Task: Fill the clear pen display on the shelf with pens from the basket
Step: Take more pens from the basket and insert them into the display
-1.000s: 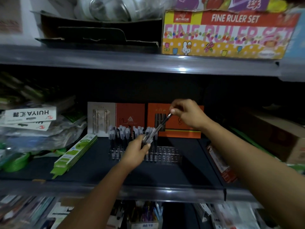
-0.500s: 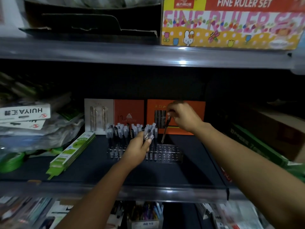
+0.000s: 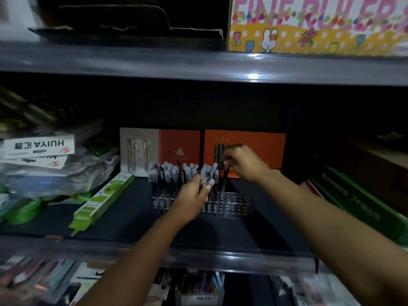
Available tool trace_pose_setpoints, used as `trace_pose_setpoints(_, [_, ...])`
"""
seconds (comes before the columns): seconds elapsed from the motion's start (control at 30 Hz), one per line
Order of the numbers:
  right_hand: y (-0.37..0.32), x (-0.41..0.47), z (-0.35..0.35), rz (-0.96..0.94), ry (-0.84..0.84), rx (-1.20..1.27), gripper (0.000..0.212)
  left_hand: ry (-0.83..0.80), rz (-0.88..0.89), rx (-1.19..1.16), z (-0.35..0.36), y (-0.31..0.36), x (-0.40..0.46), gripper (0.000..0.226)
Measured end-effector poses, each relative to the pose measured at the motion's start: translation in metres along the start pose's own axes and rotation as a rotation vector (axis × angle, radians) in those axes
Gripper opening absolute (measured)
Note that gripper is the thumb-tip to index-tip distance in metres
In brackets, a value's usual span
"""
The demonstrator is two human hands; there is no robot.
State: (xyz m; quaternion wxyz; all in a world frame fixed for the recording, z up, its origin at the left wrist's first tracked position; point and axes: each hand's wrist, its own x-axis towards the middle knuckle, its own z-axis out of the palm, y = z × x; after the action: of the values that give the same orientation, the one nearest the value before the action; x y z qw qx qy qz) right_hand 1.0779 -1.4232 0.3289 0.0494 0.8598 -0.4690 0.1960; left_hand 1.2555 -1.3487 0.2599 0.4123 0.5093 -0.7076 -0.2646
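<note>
The clear pen display (image 3: 237, 205) stands on the dark middle shelf. Several capped pens (image 3: 170, 175) stand upright in its left part; its right part shows bare holes. My left hand (image 3: 192, 198) is in front of the display, closed around a small bundle of pens (image 3: 208, 176) that stick up past my fingers. My right hand (image 3: 245, 162) is above the display's middle, pinching the top of one dark pen (image 3: 224, 181) that hangs upright with its tip at the display's holes. The basket is not in view.
Orange pen boxes (image 3: 245, 141) lean against the back behind the display. A green pack (image 3: 103, 200) lies to the left beside plastic bags. Green boxes (image 3: 362, 208) sit at the right. A ruler set box (image 3: 315, 25) rests on the upper shelf.
My right hand drew one pen out of the bundle, turned it upright and lowered it to the display. My left hand stayed in place with the bundle. The camera moved closer.
</note>
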Motion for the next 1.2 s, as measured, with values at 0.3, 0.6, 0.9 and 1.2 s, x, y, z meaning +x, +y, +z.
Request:
trace_pose_setpoints(0.3, [-0.004, 0.001, 0.014, 0.018, -0.090, 0.025, 0.017, -0.026, 0.004, -0.089, -0.002, -0.005, -0.001, 0.013])
trace_pose_setpoints(0.6, [-0.013, -0.008, -0.014, -0.029, -0.052, 0.332, 0.022, -0.010, 0.036, -0.040, -0.003, -0.006, -0.001, 0.008])
trace_pose_setpoints(0.9, [-0.022, -0.022, -0.034, -0.058, -0.076, 0.435, 0.012, -0.030, 0.063, -0.085, 0.003, 0.016, -0.008, 0.021])
trace_pose_setpoints(1.2, [-0.015, -0.026, -0.056, 0.068, 0.025, 0.531, 0.011, -0.099, 0.085, -0.039, -0.008, 0.026, -0.014, 0.005])
